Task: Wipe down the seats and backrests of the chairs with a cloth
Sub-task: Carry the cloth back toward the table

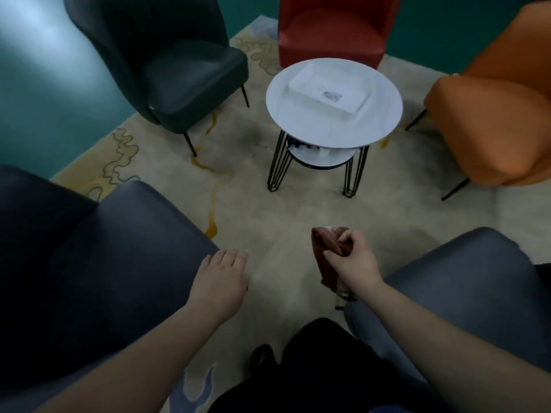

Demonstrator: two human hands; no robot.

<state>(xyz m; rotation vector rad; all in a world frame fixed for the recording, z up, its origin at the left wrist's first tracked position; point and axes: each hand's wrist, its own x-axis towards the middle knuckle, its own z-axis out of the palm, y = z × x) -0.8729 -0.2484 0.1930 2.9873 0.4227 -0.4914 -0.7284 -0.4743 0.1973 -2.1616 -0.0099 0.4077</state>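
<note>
— Where's the cloth (326, 257) right now?

— Bunched in my right hand (353, 259), out over the rug (268, 204) between the two grey chairs. My fingers (346, 237) are curled tight round its top and the rest hangs down below my fist. I'd say I'm holding it gathered like that so it's ready to press flat on a seat.

— And the other hand?

— My left hand (222, 274) is empty, fingers straight and slightly spread, palm down, just beside the front edge of the left grey chair (104, 263). Whether it actually touches the cushion, I can't tell. My guess is it's there to steady me or the chair.

— Which chairs are left?

— Hard to judge from here. No seat shows a wet streak I can make out. The right grey chair (477, 281) sits close by my right arm. Further off, ringed round the small white desk (381, 126), stand a dark green chair (179, 73), a red chair (331, 34) and an orange chair (501, 114).

— Why the ring matters?

— They all face the desk, so I'd work round from the middle, seat first, backrest after. There's a white box (328, 90) on the desk; I'd leave it alone.
</note>
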